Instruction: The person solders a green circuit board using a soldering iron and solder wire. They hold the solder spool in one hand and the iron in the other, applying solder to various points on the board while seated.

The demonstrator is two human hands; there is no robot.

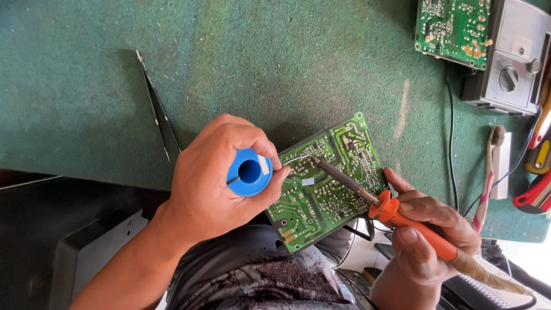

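**Green felt table, solder work on board**

Green felt table [86,86]; green circuit board [327,183] at near edge. Left hand [212,178] grips blue solder spool [249,171], right hand [427,229] clenches orange-handled soldering iron [402,215], tip on board. Best w/ steady tip, wire fed sparingly.
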